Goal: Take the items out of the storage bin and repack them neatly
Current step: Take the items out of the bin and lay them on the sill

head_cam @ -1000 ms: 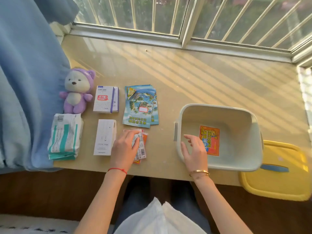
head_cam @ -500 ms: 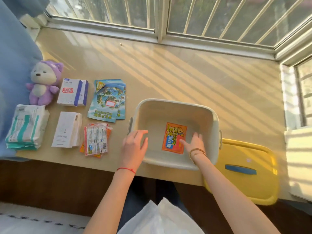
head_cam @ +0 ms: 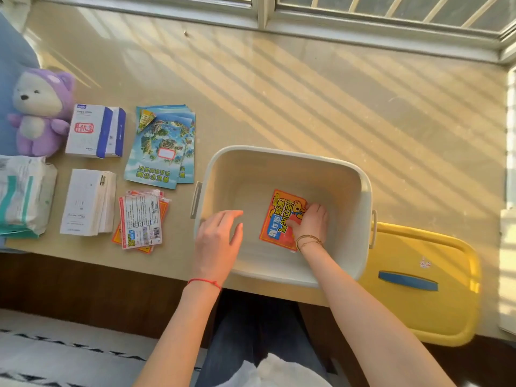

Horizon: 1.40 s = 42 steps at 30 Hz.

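A beige worktop lies under a barred window; sunlight draws slanted stripes across it. A blue curtain hangs at left. Below is dark wood and a pale rug.

"暖身贴" on orange packet

One bin, one yellow lid at its four o'clock, one orange packet inside. At nine o'clock: two boxes, one plush bear.

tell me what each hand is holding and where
Right hand grips the orange packet at its right edge, inside the bin. Left hand holds nothing.
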Each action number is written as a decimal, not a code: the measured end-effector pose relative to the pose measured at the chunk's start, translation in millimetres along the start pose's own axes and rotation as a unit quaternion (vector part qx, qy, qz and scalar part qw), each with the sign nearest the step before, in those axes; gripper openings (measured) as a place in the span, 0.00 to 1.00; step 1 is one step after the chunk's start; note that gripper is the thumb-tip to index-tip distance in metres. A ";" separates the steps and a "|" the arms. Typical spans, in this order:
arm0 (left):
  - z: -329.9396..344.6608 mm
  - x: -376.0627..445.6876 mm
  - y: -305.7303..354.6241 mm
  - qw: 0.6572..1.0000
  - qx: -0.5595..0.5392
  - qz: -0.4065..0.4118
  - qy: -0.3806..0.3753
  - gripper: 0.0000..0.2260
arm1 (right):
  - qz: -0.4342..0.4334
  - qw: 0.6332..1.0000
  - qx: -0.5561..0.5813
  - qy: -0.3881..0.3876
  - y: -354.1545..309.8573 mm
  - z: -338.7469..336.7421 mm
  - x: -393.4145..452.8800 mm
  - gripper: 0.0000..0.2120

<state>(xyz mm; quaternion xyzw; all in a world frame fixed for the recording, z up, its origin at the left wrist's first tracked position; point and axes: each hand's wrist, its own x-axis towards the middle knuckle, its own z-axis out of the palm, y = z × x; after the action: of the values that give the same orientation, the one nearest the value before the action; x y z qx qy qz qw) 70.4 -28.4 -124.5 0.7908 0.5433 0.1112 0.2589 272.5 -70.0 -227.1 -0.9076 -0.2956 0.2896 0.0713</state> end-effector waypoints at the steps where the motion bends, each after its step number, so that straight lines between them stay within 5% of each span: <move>1: -0.3 -0.5 -0.7 1.000 -0.001 -0.004 0.000 0.11 | 0.001 1.000 -0.001 -0.002 0.4 0.8 0.3 0.29; 6: -8.4 -2.0 -2.4 1.000 -0.003 -0.006 0.000 0.11 | -0.011 1.000 0.011 -0.022 3.8 -1.4 1.5 0.21; 13: -33.1 -9.6 1.4 1.000 -0.014 -0.007 0.015 0.12 | -0.026 0.964 0.263 -0.026 -8.8 -37.4 -20.8 0.13; 18: -59.5 -20.8 3.3 0.999 -0.017 -0.015 0.036 0.12 | -0.093 0.945 0.314 0.013 -22.9 -76.4 -52.2 0.04; 27: -131.0 -52.9 -36.5 0.996 -0.010 -0.044 0.077 0.13 | -0.145 0.891 0.427 -0.049 -99.5 -115.2 -134.1 0.03; 36: -211.6 -59.4 -160.0 0.994 0.011 -0.069 0.079 0.09 | -0.122 0.871 0.456 -0.136 -231.7 -22.7 -200.0 0.05; 42: -249.9 -39.2 -251.0 0.997 0.033 -0.062 0.019 0.12 | -0.023 0.897 0.430 -0.099 -294.8 67.2 -211.5 0.02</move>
<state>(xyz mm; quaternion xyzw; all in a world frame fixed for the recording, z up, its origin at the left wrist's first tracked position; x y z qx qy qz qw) -260.1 77.0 -43.2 0.7613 0.5996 0.0919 0.2292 -50.8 45.2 -91.4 -0.7482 -0.1681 0.4751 0.4315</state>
